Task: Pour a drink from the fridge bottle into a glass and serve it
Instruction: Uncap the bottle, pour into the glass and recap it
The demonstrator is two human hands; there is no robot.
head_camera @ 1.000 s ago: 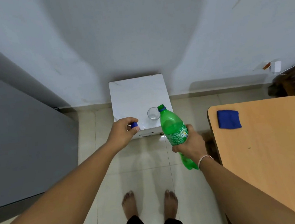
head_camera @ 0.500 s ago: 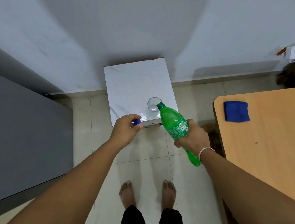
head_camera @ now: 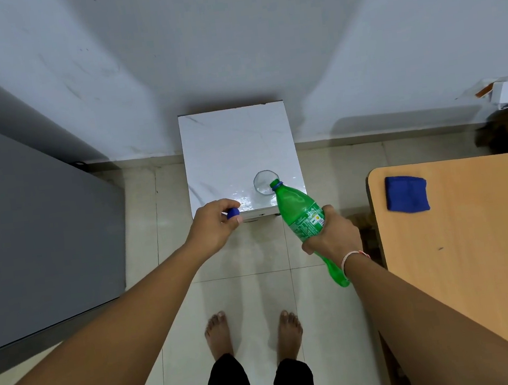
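Note:
A green plastic bottle [head_camera: 300,215] is tilted with its open neck over the rim of a clear glass [head_camera: 263,181]. My right hand [head_camera: 333,233] grips the bottle around its labelled middle. The glass stands near the front right corner of a small white marble-topped stand [head_camera: 232,150]. My left hand [head_camera: 215,226] is at the stand's front edge and pinches the bottle's blue cap [head_camera: 233,212] between thumb and fingers. I cannot tell whether liquid is flowing.
A grey fridge [head_camera: 28,224] stands at the left. A wooden table [head_camera: 474,246] at the right carries a blue cloth [head_camera: 407,194]. The white wall lies behind the stand. My bare feet stand on the tiled floor below.
The bottle has tipped further and its neck has moved from beside the glass to over its rim. My left hand with the cap stayed near the stand's front edge. My view moved closer.

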